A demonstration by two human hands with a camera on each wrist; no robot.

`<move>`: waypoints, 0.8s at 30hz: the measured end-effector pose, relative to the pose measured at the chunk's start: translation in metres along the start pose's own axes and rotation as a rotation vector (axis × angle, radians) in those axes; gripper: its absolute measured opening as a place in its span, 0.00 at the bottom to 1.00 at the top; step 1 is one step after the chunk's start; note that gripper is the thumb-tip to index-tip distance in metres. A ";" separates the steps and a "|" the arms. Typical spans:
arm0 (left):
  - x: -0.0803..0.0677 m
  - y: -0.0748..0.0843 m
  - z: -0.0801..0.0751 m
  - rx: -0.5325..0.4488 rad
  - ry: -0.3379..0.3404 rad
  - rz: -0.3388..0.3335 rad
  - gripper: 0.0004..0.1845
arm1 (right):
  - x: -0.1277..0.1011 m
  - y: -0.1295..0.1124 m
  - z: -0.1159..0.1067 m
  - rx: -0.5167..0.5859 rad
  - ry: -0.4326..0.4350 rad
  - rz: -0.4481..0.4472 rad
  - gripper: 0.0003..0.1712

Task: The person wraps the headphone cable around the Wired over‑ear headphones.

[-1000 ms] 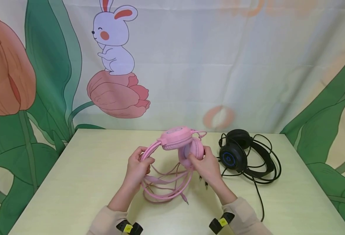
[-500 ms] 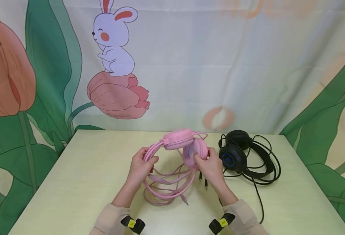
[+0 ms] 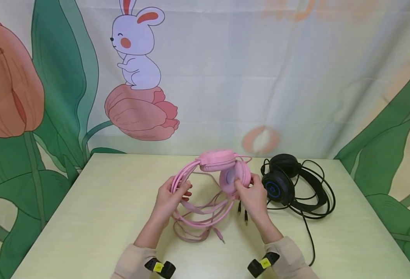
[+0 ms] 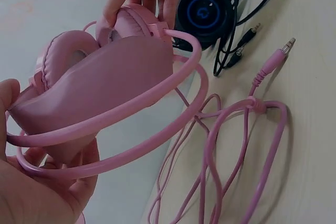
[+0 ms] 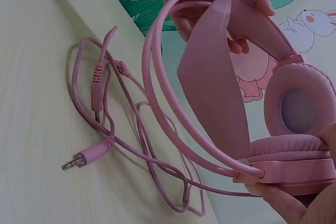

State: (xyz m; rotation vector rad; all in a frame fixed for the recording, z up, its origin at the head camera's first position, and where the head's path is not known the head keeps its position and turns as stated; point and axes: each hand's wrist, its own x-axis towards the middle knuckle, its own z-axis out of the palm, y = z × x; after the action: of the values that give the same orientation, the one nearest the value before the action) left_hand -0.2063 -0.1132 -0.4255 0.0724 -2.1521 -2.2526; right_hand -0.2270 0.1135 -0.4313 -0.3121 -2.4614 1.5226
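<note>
backdrop [image 3: 295, 77]: a printed cloth hangs behind the worktop, with a rabbit sitting on a tulip and broad green leaves.
worktop [image 3: 97, 217]: pale yellow-green, carrying two headsets and their leads.
black headset [image 3: 288, 186]: lies on the worktop just right of the right hand, one cup showing a blue ring, its black lead looped loosely round it and trailing toward the near edge. No hand touches it.
pink headset [image 3: 213, 170]: held up off the worktop between both hands, near the middle. The two wire hoops and the soft inner strap arch from the left hand across to the ear cups at the right hand.
pink lead [image 3: 199, 219]: hangs from the headset and lies on the worktop in loose, uneven loops below the hands, not gathered or tied. The right wrist view shows two jack plugs [image 5: 89, 156] resting free on the surface.
left hand [image 3: 171, 197]: fingers and thumb curled round the hoops and strap at the top of the band, gripping them.
right hand [image 3: 252, 195]: thumb and fingers pinch the nearer ear cup by its rim, with the padded face turned toward the person.
progress: judging by how things lie, the pink headset is picked up and steadied in both hands, but its lead is loose and sprawled on the worktop. The black headset is untouched, and its lead is just as slack.
</note>
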 end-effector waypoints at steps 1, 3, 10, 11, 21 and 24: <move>-0.001 -0.001 0.000 -0.005 0.001 -0.002 0.14 | 0.000 0.000 0.000 0.010 0.005 0.004 0.27; -0.002 -0.003 0.001 -0.018 0.002 -0.004 0.14 | 0.000 0.000 -0.001 0.031 0.017 0.013 0.26; -0.007 -0.007 0.005 -0.029 -0.001 0.021 0.18 | 0.002 -0.002 -0.003 0.150 0.042 0.043 0.25; -0.007 -0.007 0.005 -0.032 -0.001 0.022 0.18 | 0.002 -0.002 -0.003 0.165 0.043 0.047 0.25; -0.008 -0.013 0.008 -0.087 -0.008 0.006 0.16 | 0.002 -0.001 -0.001 0.230 0.068 0.057 0.26; -0.009 -0.013 0.012 -0.103 0.006 0.002 0.15 | 0.000 -0.003 0.002 0.220 0.095 0.056 0.26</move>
State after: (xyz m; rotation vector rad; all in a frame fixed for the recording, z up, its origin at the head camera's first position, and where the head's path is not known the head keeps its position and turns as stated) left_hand -0.1980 -0.1002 -0.4377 0.0751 -2.0283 -2.3541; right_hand -0.2277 0.1107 -0.4293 -0.4052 -2.2055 1.7390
